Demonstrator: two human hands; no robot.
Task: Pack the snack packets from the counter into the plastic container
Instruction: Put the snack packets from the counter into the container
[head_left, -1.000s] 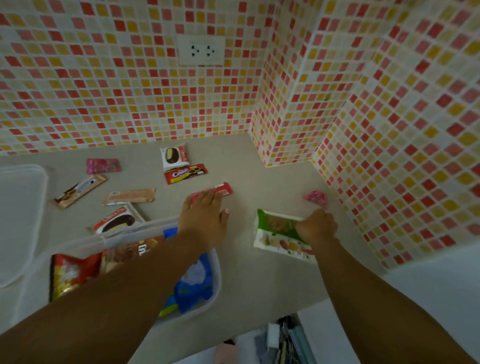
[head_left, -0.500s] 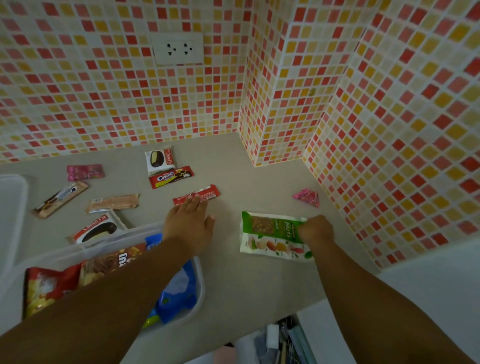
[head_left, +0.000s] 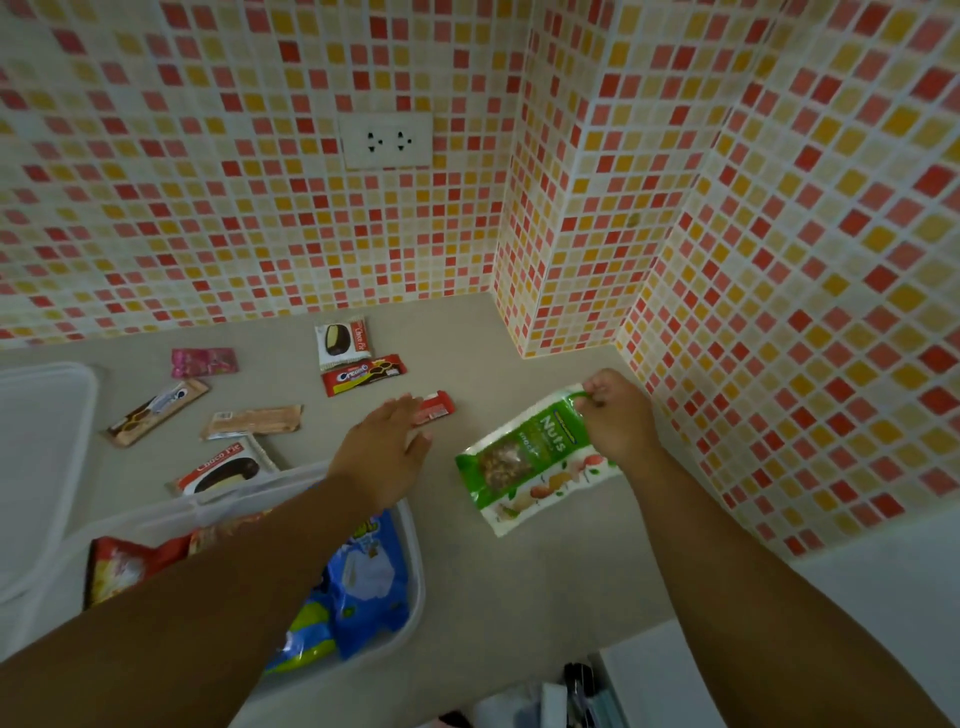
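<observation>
Nuts packet (head_left: 530, 457): green and white, now tilted with its top edge raised off the counter (head_left: 519, 571); half a second ago it lay flat, so the pick-up has begun.
Right hand (head_left: 615, 415): fingers curled, pinching the packet's top corner.
Left hand (head_left: 387, 441): fingers straight, lying on the red wafer bar (head_left: 434, 408), which sticks out past the fingertips; no grip yet, as before.
Plastic container (head_left: 410, 566): under the left forearm, already holding red and blue packets.
Beyond the left fingertips: Creamo packet (head_left: 363, 374), Choco Pie (head_left: 343, 340).
Left of them: four more packets, still unpacked.
In the way: the left forearm crosses over the container, so the nuts need a path round it.
</observation>
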